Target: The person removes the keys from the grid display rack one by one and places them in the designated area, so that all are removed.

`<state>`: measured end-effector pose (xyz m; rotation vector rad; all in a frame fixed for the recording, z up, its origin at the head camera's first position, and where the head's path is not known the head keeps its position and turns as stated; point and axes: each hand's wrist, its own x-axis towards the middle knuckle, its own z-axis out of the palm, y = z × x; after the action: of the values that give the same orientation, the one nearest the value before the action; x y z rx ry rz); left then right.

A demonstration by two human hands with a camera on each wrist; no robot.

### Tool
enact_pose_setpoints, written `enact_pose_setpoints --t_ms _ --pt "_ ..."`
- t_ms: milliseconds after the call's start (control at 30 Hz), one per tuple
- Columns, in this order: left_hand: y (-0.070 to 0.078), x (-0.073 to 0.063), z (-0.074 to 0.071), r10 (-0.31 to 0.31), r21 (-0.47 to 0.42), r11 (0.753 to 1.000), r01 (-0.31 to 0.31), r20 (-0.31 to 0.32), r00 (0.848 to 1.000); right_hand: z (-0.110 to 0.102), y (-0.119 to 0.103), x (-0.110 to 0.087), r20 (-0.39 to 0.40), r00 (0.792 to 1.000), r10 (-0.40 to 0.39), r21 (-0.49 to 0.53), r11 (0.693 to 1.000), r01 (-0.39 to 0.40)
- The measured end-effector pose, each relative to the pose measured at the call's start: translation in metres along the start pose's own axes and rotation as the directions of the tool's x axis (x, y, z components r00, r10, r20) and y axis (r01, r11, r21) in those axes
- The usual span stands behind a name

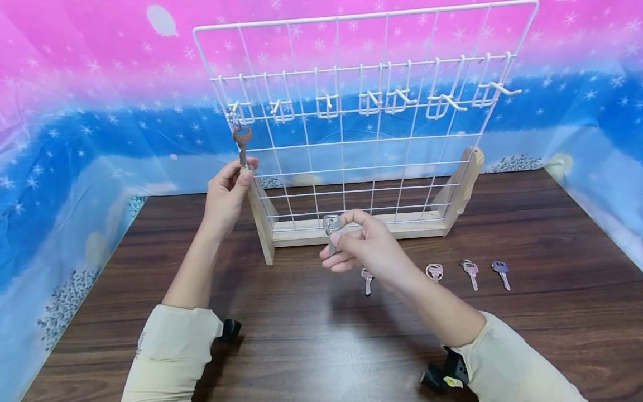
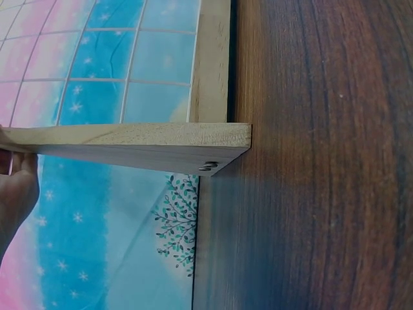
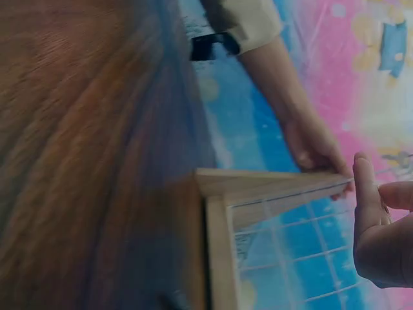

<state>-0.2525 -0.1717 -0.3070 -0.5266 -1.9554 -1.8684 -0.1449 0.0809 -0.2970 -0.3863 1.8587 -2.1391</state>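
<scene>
A white wire grid rack (image 1: 341, 139) stands on wooden legs, with several hooks (image 1: 372, 103) along its upper part. My left hand (image 1: 225, 192) grips the top of the wooden left side leg (image 1: 261, 218); the left wrist view shows this hand (image 2: 16, 194) at the leg's end. Just above it, a key (image 1: 242, 140) hangs by its ring from the leftmost hook (image 1: 236, 107). Before the rack's lower bar, my right hand (image 1: 369, 245) pinches a silver key (image 1: 331, 223) between thumb and fingers. In the right wrist view, my right hand (image 3: 387, 239) mostly hides this key.
Several keys lie on the dark wooden table (image 1: 296, 324): one key (image 1: 368, 281) below the right hand, others further right, such as the ringed key (image 1: 435, 272) and the bluish key (image 1: 500, 274). A patterned pink and blue cloth (image 1: 100, 89) hangs behind the rack.
</scene>
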Motion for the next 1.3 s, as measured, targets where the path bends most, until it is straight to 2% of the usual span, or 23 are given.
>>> enact_pose_setpoints --t_ms 133,300,467,700,867,1300 --pt "0.0 0.0 0.0 -0.001 -0.01 1.0 0.001 -0.003 1.0 -0.004 0.018 0.005 0.023 0.996 0.088 -0.027 0.996 -0.087" --pt "0.0 0.0 0.001 -0.002 -0.025 1.0 0.002 -0.001 1.0 -0.009 0.041 0.009 0.052 0.98 0.192 -0.084 0.979 -0.187" --pt "0.0 0.001 0.002 0.002 -0.016 1.0 -0.002 0.0 1.0 -0.013 0.055 0.012 0.018 0.967 0.252 -0.119 0.961 -0.249" --pt "-0.001 0.001 0.001 -0.005 -0.012 1.0 0.005 0.002 1.0 -0.016 0.072 0.014 -0.017 0.947 0.321 -0.144 0.936 -0.32" --pt "0.0 0.001 0.001 -0.007 -0.012 1.0 0.007 0.001 1.0 -0.014 0.083 0.012 -0.054 0.921 0.387 -0.171 0.905 -0.39" --pt "0.002 -0.001 0.001 -0.01 0.005 1.0 0.01 0.017 1.0 -0.008 0.089 0.008 -0.138 0.886 0.443 -0.232 0.855 -0.463"
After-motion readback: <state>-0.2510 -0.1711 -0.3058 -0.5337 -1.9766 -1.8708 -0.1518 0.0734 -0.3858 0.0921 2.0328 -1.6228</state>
